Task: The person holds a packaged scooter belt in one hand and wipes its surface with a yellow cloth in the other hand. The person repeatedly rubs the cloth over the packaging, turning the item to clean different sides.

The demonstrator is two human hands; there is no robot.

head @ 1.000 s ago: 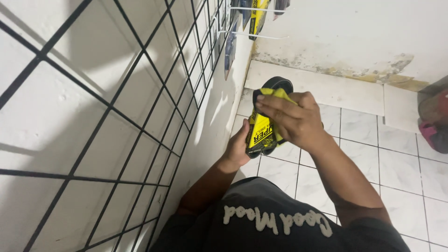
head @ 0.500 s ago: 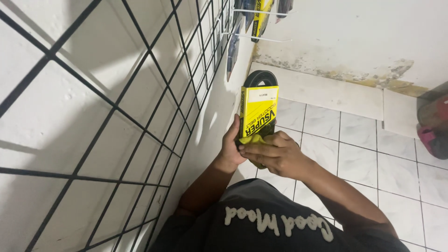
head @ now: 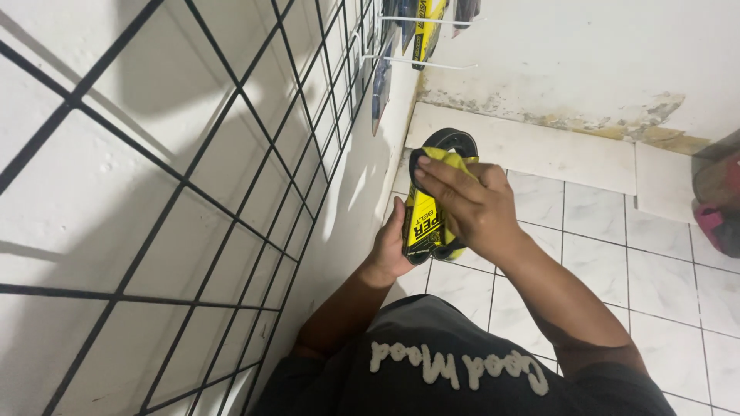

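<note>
Steadying the black belt in its yellow sleeve (head: 428,223) from below, the left hand (head: 391,250) is gripping it while the right hand (head: 470,208) is closing over its top, beside the wire grid (head: 231,154).

A black wire grid (head: 193,192) hangs against a white wall (head: 570,54) above a white tiled floor (head: 663,262).

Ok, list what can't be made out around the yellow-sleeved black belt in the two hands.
Head view:
- Yellow-sleeved black rubber belt: middle covered by right hand.
- Left hand: fingers hidden behind the belt.
- Hanging yellow-and-black packets: cut by the top edge.
- Pink-red object: cut by the right edge.
</note>
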